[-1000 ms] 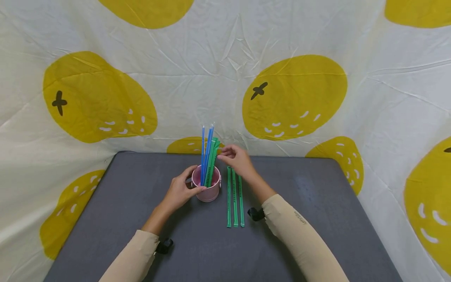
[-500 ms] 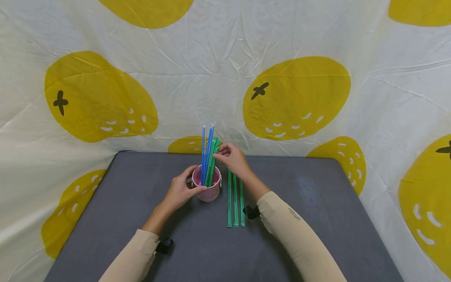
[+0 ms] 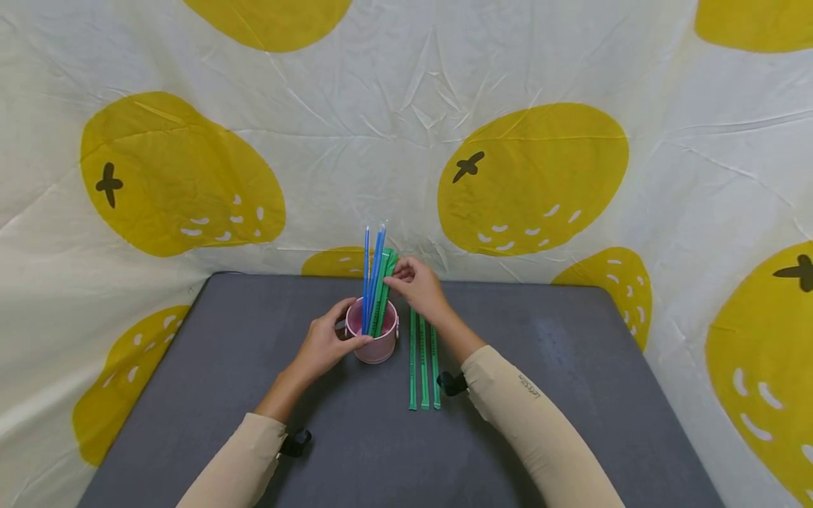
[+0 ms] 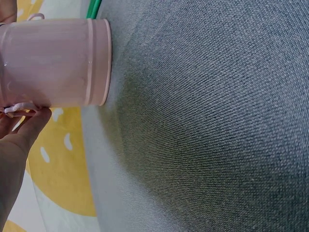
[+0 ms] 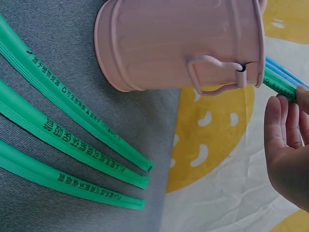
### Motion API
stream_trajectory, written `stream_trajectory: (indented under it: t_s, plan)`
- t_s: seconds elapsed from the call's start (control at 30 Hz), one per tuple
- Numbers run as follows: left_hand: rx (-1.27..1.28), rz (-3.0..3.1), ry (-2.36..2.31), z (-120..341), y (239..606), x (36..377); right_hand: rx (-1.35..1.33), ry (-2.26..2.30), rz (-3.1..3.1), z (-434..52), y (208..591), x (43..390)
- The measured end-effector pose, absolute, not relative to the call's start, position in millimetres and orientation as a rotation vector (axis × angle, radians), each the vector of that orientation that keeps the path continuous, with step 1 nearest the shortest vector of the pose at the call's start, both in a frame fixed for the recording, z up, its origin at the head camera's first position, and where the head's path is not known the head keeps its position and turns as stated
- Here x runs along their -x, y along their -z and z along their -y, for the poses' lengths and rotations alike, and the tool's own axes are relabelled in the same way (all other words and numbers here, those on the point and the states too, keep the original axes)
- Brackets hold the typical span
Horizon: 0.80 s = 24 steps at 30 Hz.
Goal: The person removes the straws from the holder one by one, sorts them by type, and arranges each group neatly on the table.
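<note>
A small pink metal bucket (image 3: 376, 351) with side handles stands upright on the table. My left hand (image 3: 325, 346) grips it from the left, with the thumb near the front of the rim. Blue straws (image 3: 371, 282) in clear wrap lean inside the bucket beside green paper-wrapped straws (image 3: 380, 310). At the upper part of the green straws, my right hand (image 3: 420, 288) pinches one between thumb and fingers; the right wrist view shows the thumb on the green wrapper (image 5: 282, 87). Three more green wrapped straws (image 5: 72, 147) lie side by side on the table, right of the bucket.
The dark grey table (image 3: 241, 367) reaches back to a white cloth (image 3: 356, 176) printed with yellow fruit. My right forearm (image 3: 533, 416) passes over the table just right of the loose straws.
My right hand has moved slightly left, from beside the green straws to pinching one in the bucket. The left hand and bucket have stayed in place.
</note>
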<state>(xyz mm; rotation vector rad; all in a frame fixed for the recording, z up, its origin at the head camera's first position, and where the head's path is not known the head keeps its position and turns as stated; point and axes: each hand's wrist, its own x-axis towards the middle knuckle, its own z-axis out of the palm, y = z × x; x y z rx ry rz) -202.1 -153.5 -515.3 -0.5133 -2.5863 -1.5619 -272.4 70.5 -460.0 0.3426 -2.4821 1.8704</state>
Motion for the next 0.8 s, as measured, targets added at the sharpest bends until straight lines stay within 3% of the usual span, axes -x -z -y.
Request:
stream_trajectory:
  t_s: [0.8]
  plan:
    - [0.492,2.613,1.521,153,515,201,-0.429,-2.053,2.261,-88,408,270]
